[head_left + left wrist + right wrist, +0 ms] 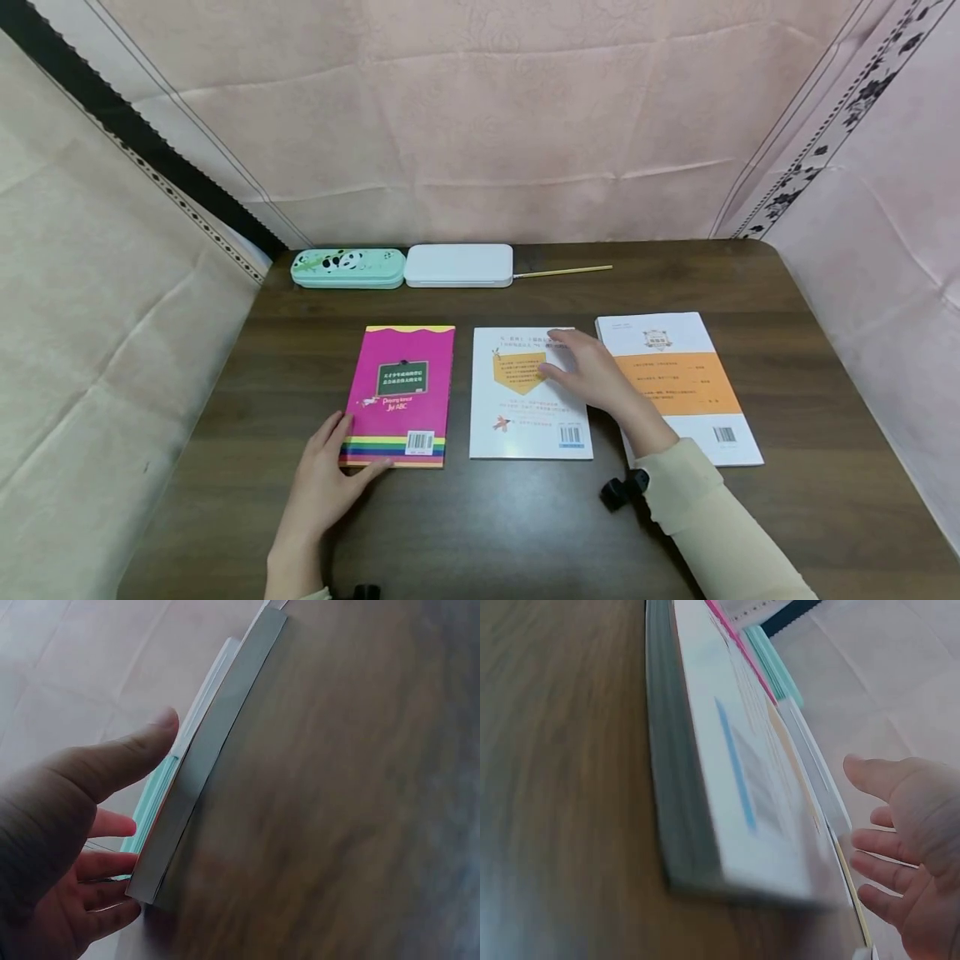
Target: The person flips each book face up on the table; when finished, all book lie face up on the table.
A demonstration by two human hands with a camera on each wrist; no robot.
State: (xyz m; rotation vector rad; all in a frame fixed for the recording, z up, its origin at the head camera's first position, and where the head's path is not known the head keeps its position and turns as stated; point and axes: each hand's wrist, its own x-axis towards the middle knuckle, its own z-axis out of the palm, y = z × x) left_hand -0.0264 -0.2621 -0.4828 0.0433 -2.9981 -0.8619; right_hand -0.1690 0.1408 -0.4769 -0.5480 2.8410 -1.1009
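Three books lie in a row on the dark wooden table. My left hand [322,477] is at the lower left corner of the pink book [397,358], thumb and fingers spread along its edges. In the left wrist view the fingertips meet the end of a book's page block [187,769]. Over the upper right of the white book [525,433] with a yellow label is my right hand [596,371], fingers extended and thumb apart. The right wrist view shows nothing between those fingers. Partly behind the right forearm lies the white and orange book [675,383].
Along the back edge stand a mint panda pencil case [348,268] and a white case [459,267], side by side. A thin yellowish stick [566,271] lies at the white case's right end. Pale cloth [480,125] hangs behind and at both sides of the table [480,533].
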